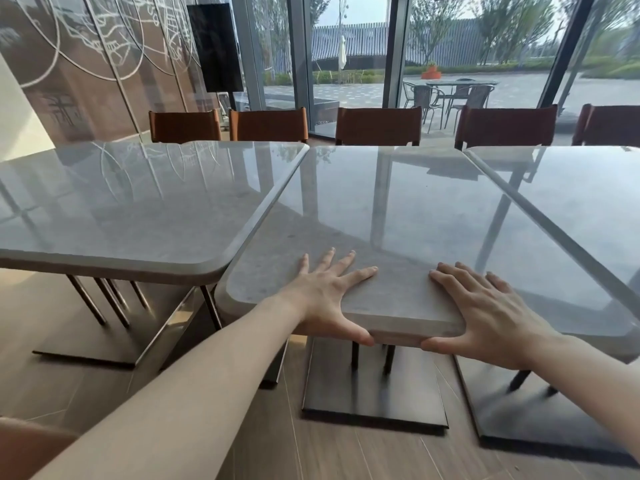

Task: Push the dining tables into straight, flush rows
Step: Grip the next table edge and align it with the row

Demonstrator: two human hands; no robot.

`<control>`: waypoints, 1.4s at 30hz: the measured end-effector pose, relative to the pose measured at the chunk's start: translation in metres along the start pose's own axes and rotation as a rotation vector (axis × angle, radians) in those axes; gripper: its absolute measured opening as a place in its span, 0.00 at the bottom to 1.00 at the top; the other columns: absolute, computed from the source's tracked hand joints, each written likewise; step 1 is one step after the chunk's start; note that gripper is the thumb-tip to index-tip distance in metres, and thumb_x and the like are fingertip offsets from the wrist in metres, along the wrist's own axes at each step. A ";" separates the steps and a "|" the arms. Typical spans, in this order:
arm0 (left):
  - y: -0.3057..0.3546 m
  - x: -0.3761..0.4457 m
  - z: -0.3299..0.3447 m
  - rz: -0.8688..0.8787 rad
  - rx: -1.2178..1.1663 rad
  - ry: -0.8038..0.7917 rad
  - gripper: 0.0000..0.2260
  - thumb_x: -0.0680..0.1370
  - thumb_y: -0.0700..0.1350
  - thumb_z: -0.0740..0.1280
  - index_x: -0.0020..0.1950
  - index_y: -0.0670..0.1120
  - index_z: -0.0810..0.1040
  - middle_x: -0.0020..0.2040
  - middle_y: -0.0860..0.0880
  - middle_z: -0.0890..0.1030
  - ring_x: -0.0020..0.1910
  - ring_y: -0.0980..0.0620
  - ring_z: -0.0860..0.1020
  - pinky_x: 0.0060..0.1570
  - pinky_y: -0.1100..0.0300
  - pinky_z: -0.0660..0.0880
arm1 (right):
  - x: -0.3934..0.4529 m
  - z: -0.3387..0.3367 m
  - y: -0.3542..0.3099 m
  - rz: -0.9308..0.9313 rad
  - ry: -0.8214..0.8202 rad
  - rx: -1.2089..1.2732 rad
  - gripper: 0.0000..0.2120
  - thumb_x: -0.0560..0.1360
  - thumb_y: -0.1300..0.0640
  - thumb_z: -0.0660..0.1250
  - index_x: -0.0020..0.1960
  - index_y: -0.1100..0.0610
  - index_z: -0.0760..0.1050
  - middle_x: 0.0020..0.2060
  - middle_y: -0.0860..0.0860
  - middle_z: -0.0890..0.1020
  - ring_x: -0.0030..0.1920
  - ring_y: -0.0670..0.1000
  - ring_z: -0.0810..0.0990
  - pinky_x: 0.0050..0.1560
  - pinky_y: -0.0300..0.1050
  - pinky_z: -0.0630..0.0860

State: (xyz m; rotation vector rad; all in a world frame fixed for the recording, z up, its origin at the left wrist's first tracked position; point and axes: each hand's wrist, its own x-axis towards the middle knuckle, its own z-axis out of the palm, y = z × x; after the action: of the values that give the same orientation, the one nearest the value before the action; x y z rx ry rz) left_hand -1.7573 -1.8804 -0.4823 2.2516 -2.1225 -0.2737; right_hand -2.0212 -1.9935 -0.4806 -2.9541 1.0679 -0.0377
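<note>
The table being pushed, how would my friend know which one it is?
Look at the row of three grey stone-topped tables in front of the big windows. It is the middle table, between the other two. It alone has both hands on its near edge, the left hand and the right hand, and that edge sticks out past the left table.

Three grey stone-look dining tables, glossy tops, rounded corners, dark metal legs on flat dark base plates.

Middle table (398,209): landmark.

Left table (131,202): against the middle table's left edge; its near edge sits farther back than the middle table's, so not flush.

Right table (571,202): close along the middle table's right edge.
</note>
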 end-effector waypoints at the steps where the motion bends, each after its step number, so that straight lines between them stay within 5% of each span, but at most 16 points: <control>1: -0.001 0.000 0.000 0.002 0.002 0.000 0.51 0.63 0.76 0.68 0.78 0.69 0.44 0.83 0.55 0.41 0.81 0.46 0.34 0.73 0.34 0.30 | 0.000 0.001 0.000 -0.001 0.000 0.001 0.59 0.59 0.13 0.47 0.81 0.45 0.45 0.81 0.43 0.49 0.81 0.47 0.46 0.80 0.54 0.46; 20: -0.002 0.001 0.000 0.004 0.014 0.007 0.51 0.62 0.77 0.67 0.78 0.70 0.44 0.83 0.55 0.42 0.81 0.47 0.35 0.74 0.33 0.32 | 0.002 0.002 0.000 0.008 0.001 0.024 0.58 0.60 0.14 0.52 0.81 0.45 0.46 0.81 0.43 0.50 0.81 0.47 0.45 0.80 0.53 0.45; 42: -0.003 0.002 0.002 0.003 0.000 0.015 0.50 0.61 0.77 0.66 0.78 0.70 0.45 0.83 0.55 0.42 0.81 0.46 0.37 0.74 0.33 0.34 | 0.004 0.005 0.003 -0.006 0.015 -0.017 0.60 0.58 0.12 0.46 0.80 0.44 0.46 0.80 0.43 0.52 0.81 0.48 0.48 0.80 0.54 0.47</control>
State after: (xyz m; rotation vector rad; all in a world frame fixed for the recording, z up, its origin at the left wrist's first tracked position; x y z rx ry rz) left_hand -1.7548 -1.8817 -0.4844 2.2433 -2.1175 -0.2559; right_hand -2.0197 -1.9987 -0.4857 -2.9769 1.0657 -0.0519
